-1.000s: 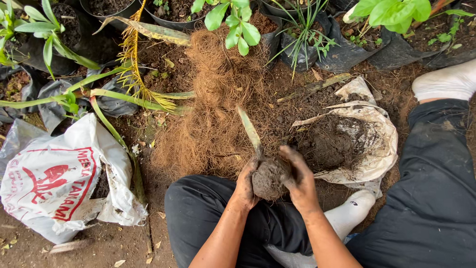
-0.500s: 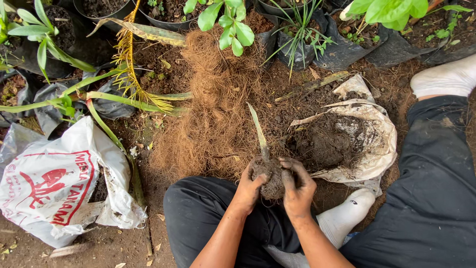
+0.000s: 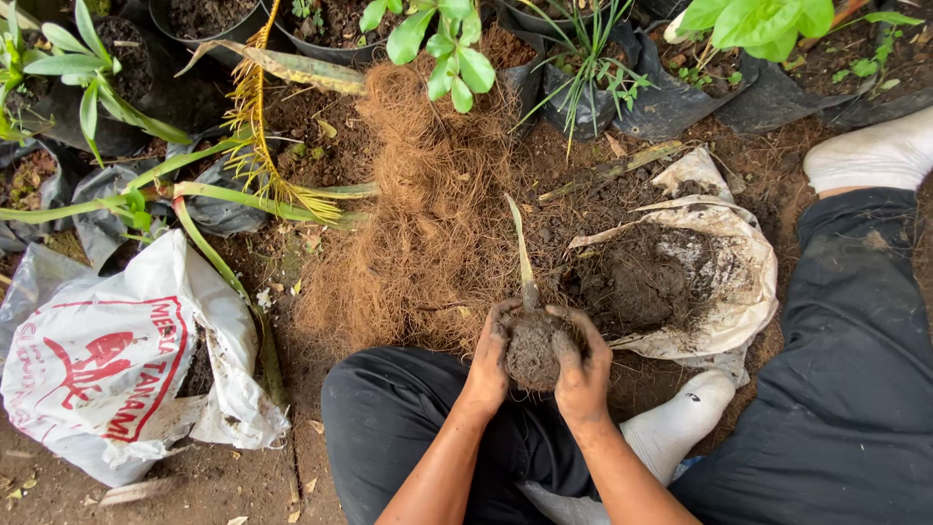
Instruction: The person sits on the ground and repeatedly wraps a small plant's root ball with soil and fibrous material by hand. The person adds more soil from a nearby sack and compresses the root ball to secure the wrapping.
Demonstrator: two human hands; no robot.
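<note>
Both hands cup one soil ball [image 3: 532, 350]. Left hand [image 3: 489, 358] wraps its left side, fingers curled tight on the soil. Right hand [image 3: 581, 365] presses its right side, fingers [image 3: 564, 335] bent over the top. Shoot [image 3: 520, 248] rises from the ball, between the fingertips. Brown fibre heap [image 3: 428, 214] lies beyond left fingers; open soil sack [image 3: 724, 292] just beyond right fingers. Printed white bag [image 3: 117, 365] well left.
</note>
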